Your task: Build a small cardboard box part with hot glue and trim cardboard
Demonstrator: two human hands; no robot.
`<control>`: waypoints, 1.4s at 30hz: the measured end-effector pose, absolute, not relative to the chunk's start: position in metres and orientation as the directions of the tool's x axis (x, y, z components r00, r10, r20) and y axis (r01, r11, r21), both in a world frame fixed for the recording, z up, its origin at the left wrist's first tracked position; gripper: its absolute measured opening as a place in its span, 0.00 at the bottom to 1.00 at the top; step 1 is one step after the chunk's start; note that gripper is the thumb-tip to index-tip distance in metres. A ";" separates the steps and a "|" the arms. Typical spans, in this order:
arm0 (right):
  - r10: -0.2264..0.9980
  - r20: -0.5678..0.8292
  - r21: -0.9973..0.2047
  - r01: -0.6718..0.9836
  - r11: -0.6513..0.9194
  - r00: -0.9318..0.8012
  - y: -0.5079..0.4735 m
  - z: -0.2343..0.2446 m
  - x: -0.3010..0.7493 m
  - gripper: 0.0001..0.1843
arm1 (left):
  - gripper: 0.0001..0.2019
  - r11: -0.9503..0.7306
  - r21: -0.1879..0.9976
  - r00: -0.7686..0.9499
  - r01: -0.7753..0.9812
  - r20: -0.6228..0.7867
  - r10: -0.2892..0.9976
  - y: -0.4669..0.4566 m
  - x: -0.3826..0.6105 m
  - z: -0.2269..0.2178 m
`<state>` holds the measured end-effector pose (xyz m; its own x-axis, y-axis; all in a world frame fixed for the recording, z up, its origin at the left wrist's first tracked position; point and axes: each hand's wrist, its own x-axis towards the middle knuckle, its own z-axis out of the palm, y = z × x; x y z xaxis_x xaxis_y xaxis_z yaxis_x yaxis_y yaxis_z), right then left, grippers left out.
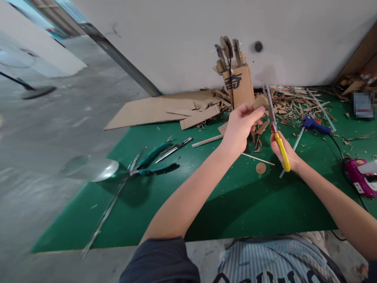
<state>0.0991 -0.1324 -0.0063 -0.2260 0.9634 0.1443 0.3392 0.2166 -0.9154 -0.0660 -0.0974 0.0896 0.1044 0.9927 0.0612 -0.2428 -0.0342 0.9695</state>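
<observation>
My left hand pinches a small rounded piece of cardboard between thumb and fingers. My right hand is wrapped round the yellow handles of a pair of scissors, whose blades point up and stand slightly apart beside the cardboard piece. Whether the blades touch it I cannot tell. Below my hands a cardboard disc lies flat on the green table. Just behind my left hand stands an upright cardboard box with rounded cardboard parts on top.
Cardboard scraps pile along the wall. A blue glue gun lies at right, near a magenta device. Green-handled pliers, a utility knife, clear sticks and a cardboard sheet are on the left.
</observation>
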 end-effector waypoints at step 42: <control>0.954 0.238 -0.849 0.439 0.295 -0.182 -0.131 -0.008 0.101 0.30 | 0.17 -0.052 0.984 0.193 -0.170 0.085 0.977 -0.097 -0.071 0.098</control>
